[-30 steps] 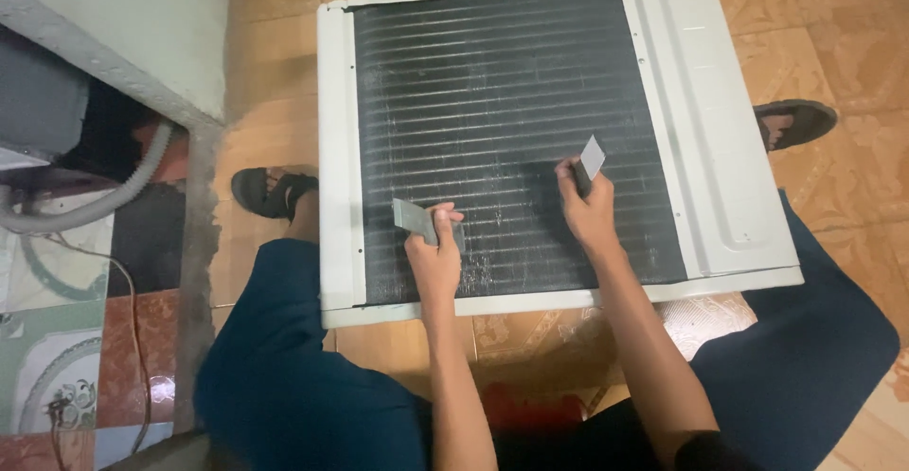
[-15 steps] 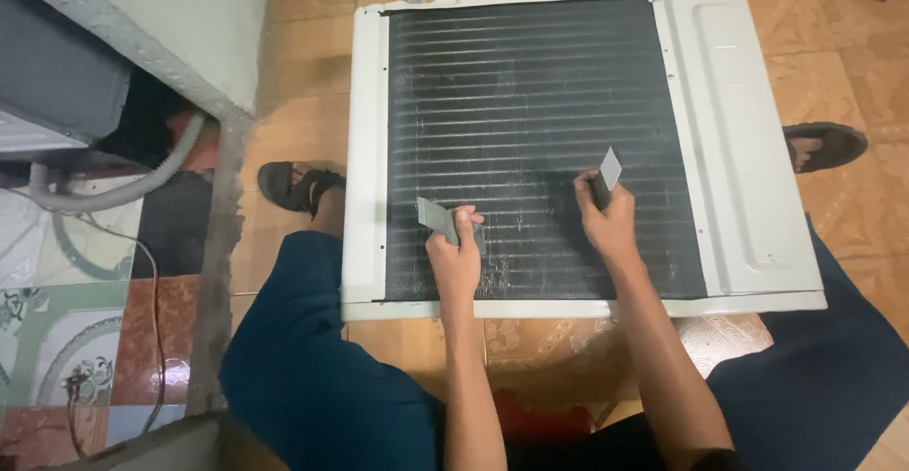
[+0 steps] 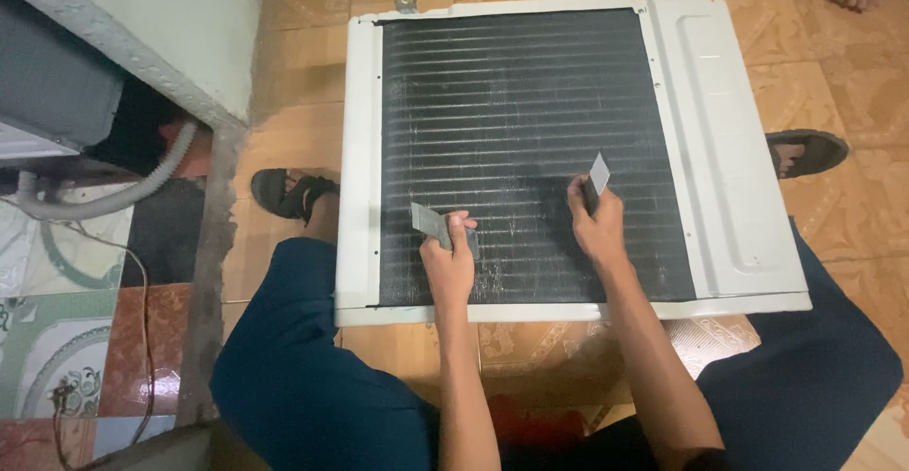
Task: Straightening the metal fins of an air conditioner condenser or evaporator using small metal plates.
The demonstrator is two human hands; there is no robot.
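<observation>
We find our left hand (image 3: 448, 263) pinching a small grey fin comb (image 3: 428, 221) against the dark condenser coil (image 3: 516, 121). Our right hand (image 3: 597, 228) pinches a second grey comb (image 3: 597, 174), tilted upright, just right of it. The white air-conditioner casing (image 3: 724, 149) lies flat beneath both grips.

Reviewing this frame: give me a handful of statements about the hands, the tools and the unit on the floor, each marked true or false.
1. Each hand holds a small flat grey tool. True: left hand holds the left tool, right hand the right tool.
2. Both hands rest on the dark finned coil. True.
3. The coil sits on a workbench. False: its white frame lies on the tiled floor.
4. The person is barefoot. False: a sandal is on the left foot.
5. A grey hose lies at left. True.
</observation>
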